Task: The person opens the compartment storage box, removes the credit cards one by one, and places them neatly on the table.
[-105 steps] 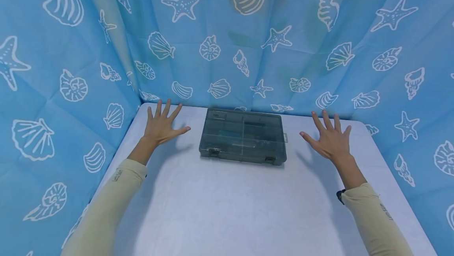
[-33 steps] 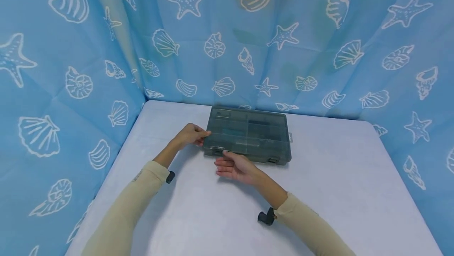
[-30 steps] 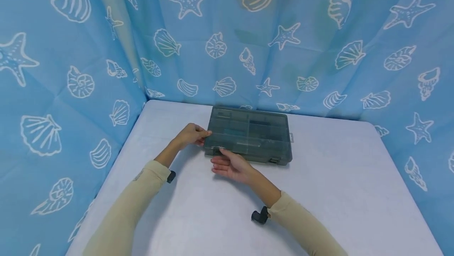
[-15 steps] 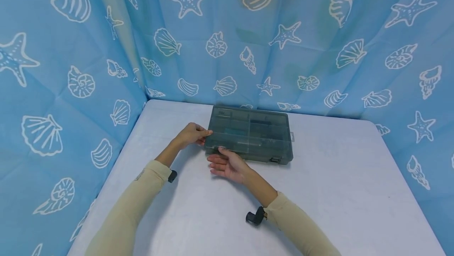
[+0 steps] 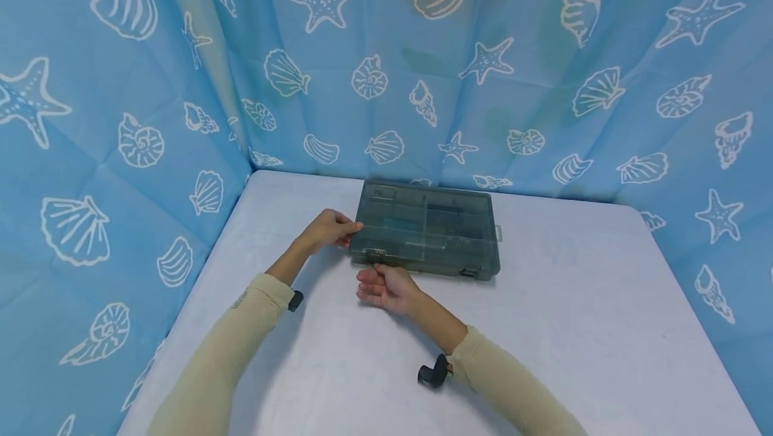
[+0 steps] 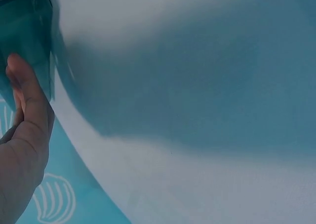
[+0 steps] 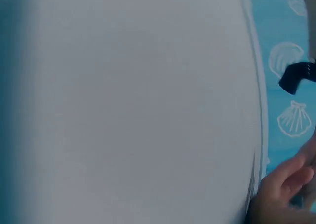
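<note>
A translucent dark grey compartment box (image 5: 459,235) lies on the white table with its lid down, divider lines and some items dimly visible inside. At its left side my left hand (image 5: 328,228) grips the edge, thumb over the lid and fingers against the side wall. In the left wrist view, that left hand (image 6: 30,130) meets the box's wall (image 6: 37,41). My right hand (image 5: 391,288) is just in front of the box's left latch (image 5: 376,253), thumb tip right at the front edge, other fingers loosely bent and holding nothing. The latch looks raised.
The right front latch (image 5: 468,273) sits down against the box, and a small clear tab (image 5: 498,233) sticks out on its right side. A blue seashell curtain (image 5: 386,87) stands right behind the table (image 5: 338,369) and along both sides. Black wrist cameras (image 5: 433,372) hang at the sleeves.
Both hands came in from spread positions beside the box. The left hand took hold of its left edge. The right thumb worked at the left latch, then dropped slightly below it.
</note>
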A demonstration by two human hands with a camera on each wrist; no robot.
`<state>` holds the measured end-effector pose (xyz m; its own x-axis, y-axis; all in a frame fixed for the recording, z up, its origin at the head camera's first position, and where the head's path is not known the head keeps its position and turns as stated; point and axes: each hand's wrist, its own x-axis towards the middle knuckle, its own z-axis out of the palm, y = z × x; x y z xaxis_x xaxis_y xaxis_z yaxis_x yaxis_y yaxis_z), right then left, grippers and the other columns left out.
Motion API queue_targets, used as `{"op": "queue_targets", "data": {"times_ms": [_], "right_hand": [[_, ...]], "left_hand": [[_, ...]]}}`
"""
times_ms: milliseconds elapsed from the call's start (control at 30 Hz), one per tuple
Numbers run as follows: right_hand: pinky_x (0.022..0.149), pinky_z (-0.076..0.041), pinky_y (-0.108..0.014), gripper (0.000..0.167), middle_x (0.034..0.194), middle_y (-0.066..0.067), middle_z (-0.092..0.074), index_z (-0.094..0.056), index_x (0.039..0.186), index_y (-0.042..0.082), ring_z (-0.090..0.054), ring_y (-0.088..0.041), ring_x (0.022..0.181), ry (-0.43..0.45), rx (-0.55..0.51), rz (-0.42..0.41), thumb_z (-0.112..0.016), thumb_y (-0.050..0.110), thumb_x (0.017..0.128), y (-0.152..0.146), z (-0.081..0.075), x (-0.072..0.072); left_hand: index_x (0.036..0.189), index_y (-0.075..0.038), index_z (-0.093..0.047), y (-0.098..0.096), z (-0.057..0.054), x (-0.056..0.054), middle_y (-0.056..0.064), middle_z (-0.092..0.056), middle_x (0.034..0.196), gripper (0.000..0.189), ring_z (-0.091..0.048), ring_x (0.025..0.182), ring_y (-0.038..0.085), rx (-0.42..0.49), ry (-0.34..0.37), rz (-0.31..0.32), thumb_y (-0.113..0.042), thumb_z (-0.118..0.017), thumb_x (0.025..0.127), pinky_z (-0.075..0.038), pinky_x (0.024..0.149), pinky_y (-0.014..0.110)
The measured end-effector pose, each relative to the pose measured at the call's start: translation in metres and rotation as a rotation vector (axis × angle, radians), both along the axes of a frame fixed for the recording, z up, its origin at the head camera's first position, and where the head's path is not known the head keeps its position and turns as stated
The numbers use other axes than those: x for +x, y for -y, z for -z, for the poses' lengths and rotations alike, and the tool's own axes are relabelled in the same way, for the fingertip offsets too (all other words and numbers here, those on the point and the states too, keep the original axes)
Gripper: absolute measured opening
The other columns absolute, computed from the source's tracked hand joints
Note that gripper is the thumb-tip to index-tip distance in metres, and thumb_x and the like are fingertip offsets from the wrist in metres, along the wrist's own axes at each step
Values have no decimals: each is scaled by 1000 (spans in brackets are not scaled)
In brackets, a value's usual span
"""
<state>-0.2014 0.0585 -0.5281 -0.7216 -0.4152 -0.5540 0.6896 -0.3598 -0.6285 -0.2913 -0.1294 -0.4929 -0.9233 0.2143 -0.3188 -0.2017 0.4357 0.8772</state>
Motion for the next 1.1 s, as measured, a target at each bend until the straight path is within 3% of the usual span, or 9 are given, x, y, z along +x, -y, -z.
{"op": "queue_targets", "data": {"times_ms": [133,267,400,500,567,633,800,967,1100], "right_hand": [[80,-59,-39,40,96,-9,-70,-52,128,-12,-68,-16,77,-91,31,-130,-41,19,105,-15,-25,8],[85,-57,-42,41,113,-17,-65,-50,135,-6,-67,-24,90,-367,208,-162,-45,21,104,-56,-62,6],[90,-54,-46,39,125,-21,-60,-55,131,-1,-60,-34,110,-708,625,-74,-49,25,103,-117,-79,-3],[98,-47,-52,40,131,-23,-54,-54,133,-1,-52,-38,120,-852,1027,-10,-50,25,102,-161,-75,-7],[102,-42,-55,45,135,-25,-48,-50,136,-3,-46,-40,125,-839,1206,7,-50,25,102,-182,-69,-8],[105,-38,-57,51,139,-27,-43,-44,140,-6,-42,-42,128,-777,1272,3,-50,26,101,-194,-62,-7],[105,-40,-55,61,143,-29,-40,-32,146,-8,-39,-43,131,-641,1188,-33,-49,30,102,-200,-51,-1],[105,-41,-54,63,142,-28,-40,-30,146,-9,-39,-42,132,-645,1156,-8,-49,32,102,-197,-48,2],[107,-39,-53,62,143,-28,-40,-32,146,-9,-38,-42,132,-654,1122,11,-47,33,103,-198,-54,3]], "left_hand": [[106,4,-66,-1,-1,2,12,-65,85,39,-65,71,17,-16,-21,6,-32,-70,92,-59,72,35],[108,4,-66,-2,-2,2,14,-64,88,40,-65,73,19,-12,-31,9,-32,-69,92,-59,74,37],[110,2,-64,-2,-2,2,14,-64,91,41,-65,75,20,-35,-63,-4,-34,-70,91,-59,74,37],[108,0,-64,-2,1,3,12,-66,91,41,-66,74,19,-75,-118,-14,-36,-72,89,-59,72,36],[104,-2,-67,-2,3,5,10,-67,88,38,-67,71,19,-109,-168,-24,-36,-73,88,-59,70,37],[99,-3,-69,-2,4,8,9,-68,85,34,-67,69,19,-136,-220,-41,-35,-74,87,-59,69,38],[93,-5,-74,-5,6,17,5,-69,78,29,-65,64,17,-184,-324,-78,-33,-75,87,-58,63,35],[94,-6,-76,-10,10,21,4,-71,80,29,-64,62,14,-180,-398,-107,-34,-74,87,-56,59,30],[92,-7,-78,-11,10,19,4,-71,76,31,-65,61,15,-185,-447,-121,-36,-71,89,-55,56,30]]}}
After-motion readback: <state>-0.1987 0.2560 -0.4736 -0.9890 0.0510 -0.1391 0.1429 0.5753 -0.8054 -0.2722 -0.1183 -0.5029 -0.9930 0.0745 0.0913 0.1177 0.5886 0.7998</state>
